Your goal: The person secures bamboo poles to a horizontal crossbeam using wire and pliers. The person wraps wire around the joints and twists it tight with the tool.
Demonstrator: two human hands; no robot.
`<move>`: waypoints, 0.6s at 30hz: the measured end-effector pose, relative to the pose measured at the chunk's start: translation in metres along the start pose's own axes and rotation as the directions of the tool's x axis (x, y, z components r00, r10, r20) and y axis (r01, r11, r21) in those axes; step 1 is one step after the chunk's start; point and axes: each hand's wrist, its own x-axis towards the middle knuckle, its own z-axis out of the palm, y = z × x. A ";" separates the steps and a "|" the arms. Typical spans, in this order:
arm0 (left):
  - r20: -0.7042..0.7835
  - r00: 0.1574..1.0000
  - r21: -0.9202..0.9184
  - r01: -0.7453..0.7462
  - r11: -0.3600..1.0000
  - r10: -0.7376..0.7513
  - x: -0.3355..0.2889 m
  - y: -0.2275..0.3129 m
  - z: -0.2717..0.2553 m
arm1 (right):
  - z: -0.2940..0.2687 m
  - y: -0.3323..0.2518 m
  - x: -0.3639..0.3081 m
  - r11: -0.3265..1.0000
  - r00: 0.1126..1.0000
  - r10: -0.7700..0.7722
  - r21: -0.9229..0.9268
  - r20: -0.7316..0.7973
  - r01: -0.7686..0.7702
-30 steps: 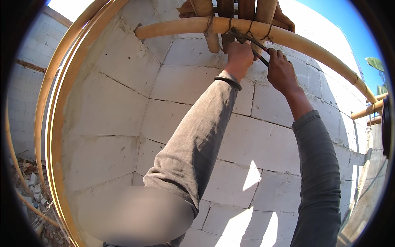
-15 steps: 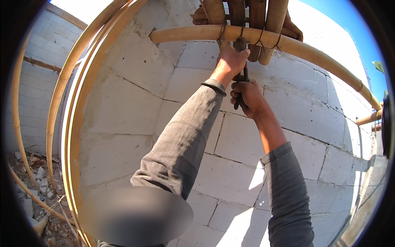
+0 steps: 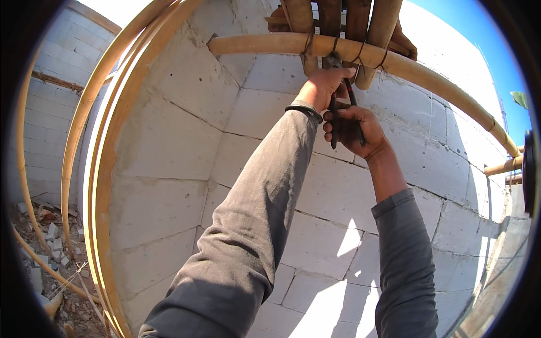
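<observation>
Overhead, a bamboo pole (image 3: 265,44) runs crosswise below several upright bamboo poles (image 3: 358,25), bound at the crossings with dark wire (image 3: 360,52). My right hand (image 3: 360,128) grips the long dark handles of a pair of pincers (image 3: 351,93), the handles spread apart. The pincers' jaws are up at a wire tie just under the crosswise pole. My left hand (image 3: 322,89) is closed beside the jaws, its thumb pointing right. Its other fingers are mostly hidden, so what it holds cannot be made out.
A pale block wall (image 3: 406,152) stands in front, meeting another wall face at the left. Long bent-looking bamboo poles (image 3: 79,129) rise on the left. Rubble (image 3: 56,242) lies at the lower left. More bamboo (image 3: 504,166) juts out at the right.
The pincers' handles have spread from nearly together to apart. My right hand has shifted slightly right, and my left hand has moved a little right and down.
</observation>
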 end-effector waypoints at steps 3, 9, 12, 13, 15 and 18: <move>0.041 0.999 -0.173 0.041 0.984 -0.034 0.012 0.000 -0.004 | 0.037 -0.018 -0.007 0.938 0.933 0.072 -0.295 -0.352 -0.183; 0.077 0.996 -0.319 0.057 0.946 -0.034 0.013 0.000 0.012 | 0.067 0.016 -0.010 -0.370 0.705 -0.650 -0.692 -0.284 -0.620; 0.048 0.998 -0.388 -0.023 0.921 0.046 0.025 -0.008 0.026 | 0.052 0.021 0.004 -0.492 0.641 -0.737 -0.479 -0.216 -0.727; 0.048 0.995 -0.407 -0.057 0.911 0.084 0.029 -0.009 0.028 | 0.051 0.020 0.007 -0.502 0.615 -0.765 -0.422 -0.191 -0.755; -0.027 0.989 -0.437 -0.141 0.888 0.143 0.036 -0.014 0.034 | 0.041 0.011 0.006 -0.549 0.645 -0.748 -0.402 -0.157 -0.733; -0.148 0.972 -0.458 -0.231 0.858 0.183 0.036 -0.021 0.043 | 0.020 0.002 0.006 -0.564 0.652 -0.752 -0.412 -0.103 -0.716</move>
